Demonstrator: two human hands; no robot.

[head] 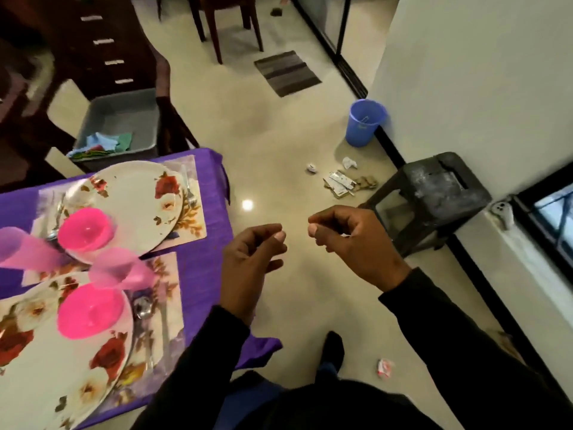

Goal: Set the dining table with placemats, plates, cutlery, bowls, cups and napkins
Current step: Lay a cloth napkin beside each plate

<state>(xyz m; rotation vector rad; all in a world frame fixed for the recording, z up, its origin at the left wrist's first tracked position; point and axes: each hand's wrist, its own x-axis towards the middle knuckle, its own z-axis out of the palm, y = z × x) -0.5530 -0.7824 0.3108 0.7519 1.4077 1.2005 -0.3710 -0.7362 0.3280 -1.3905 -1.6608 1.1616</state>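
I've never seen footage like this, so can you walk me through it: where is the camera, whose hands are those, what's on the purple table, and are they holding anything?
There is no machine here. One wide-angle camera sits on a person's head and looks forward and down, so you see their own arms in dark sleeves. The left hand and the right hand hang over the floor beside the table, fingers loosely curled, and neither seems to hold anything. On the table's purple cloth lie two settings: a near flowered plate and a far flowered plate, each on a placemat with a pink bowl, near and far. Pink cups show blurred, and cutlery lies beside the plates. Behind the table, a grey tub holds coloured cloths.
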